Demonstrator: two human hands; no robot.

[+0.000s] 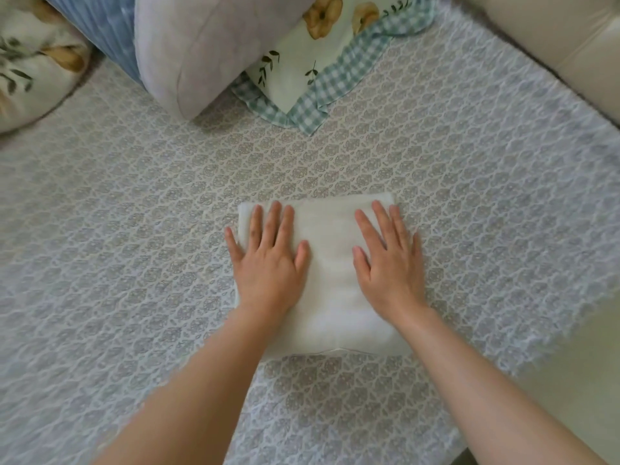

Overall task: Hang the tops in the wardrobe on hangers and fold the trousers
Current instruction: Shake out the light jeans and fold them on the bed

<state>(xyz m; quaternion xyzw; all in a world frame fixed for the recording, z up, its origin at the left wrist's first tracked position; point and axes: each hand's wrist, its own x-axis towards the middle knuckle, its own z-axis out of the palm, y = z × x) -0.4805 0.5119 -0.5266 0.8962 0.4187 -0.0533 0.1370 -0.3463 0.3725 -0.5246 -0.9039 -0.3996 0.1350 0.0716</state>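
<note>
Covering the bed is a quilted bedspread [453,156] with a small repeating grey and white pattern, and it fills almost the whole view. At the far end lie several pillows. A pale lilac pillow [208,52] leans over a flowered pillow [302,72] that has a green checked border, one corner of which points toward the middle of the bed. Behind the lilac pillow sits a blue striped pillow [100,25], and another flowered cushion [33,68] lies at the far left edge. A cream padded surface [553,38] runs along the upper right corner, beside the bed.

All the pillows are well apart from the hands, with bare bedspread between.

A folded white garment [332,263] lies near the middle of the bed as a neat, thick rectangle; folded like this, its kind cannot be told. The left hand [268,260] lies flat on its left half and the right hand [389,263] on its right half. Each grip is fully open, with straight, slightly spread fingers and the palm down on the cloth. Neither curls round anything. The little fingers reach just past the garment's side edges. Both bare forearms come in from the bottom.
</note>
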